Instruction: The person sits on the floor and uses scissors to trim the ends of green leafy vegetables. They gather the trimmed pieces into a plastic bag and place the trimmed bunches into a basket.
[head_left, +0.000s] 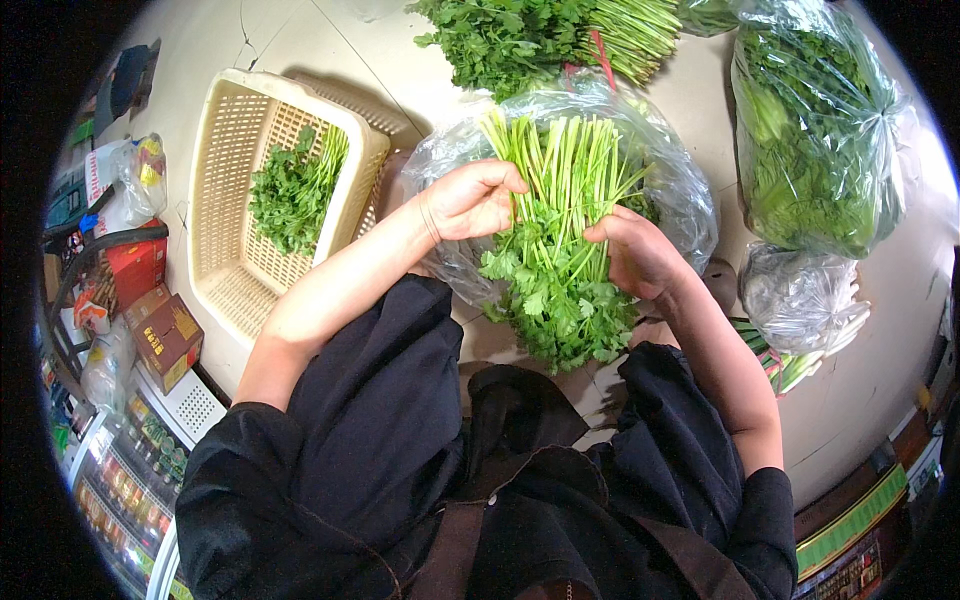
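A bunch of leafy green herbs, probably cilantro, lies between my hands, stems away from me and leaves towards my knees. My left hand touches the stems from the left, thumb and fingertips curled at the edge of the bunch. From the right, my right hand has its fingers bent against the stems near the leaves. Beneath the bunch spreads a clear plastic bag with more greens inside. What the fingertips pinch is partly hidden by stems.
A cream plastic basket with a small herb bunch stands left. Beyond the bag lies a large bundle of greens. Bagged leafy vegetables and a smaller plastic bag over white stalks lie right. Boxes stand far left.
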